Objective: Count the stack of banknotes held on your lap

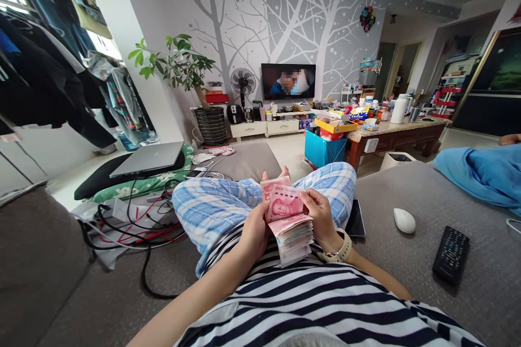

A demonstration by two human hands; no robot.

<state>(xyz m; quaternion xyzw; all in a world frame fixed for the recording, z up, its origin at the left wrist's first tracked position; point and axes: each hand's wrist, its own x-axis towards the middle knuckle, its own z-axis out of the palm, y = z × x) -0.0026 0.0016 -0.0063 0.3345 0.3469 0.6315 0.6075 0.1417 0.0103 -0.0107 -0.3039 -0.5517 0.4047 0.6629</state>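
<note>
A thick stack of banknotes (293, 241) is held over my lap, its edges showing layers of several colours. Above it stand red 100 notes (286, 203), one fanned slightly behind the other. My left hand (256, 227) is closed round the left side of the notes, thumb against them. The thumb and fingers of my right hand (320, 214) pinch the right edge of the upper red note, beside the stack. A pale watch (344, 246) is on my right wrist. Parts of both hands' fingers are hidden behind the notes.
A white mouse (404, 220), a black remote control (451, 255) and a dark tablet or phone (356, 219) lie on the grey sofa at right. Tangled cables (142, 222) and a closed laptop (148, 159) are at left. A cluttered wooden table (423, 126) stands ahead.
</note>
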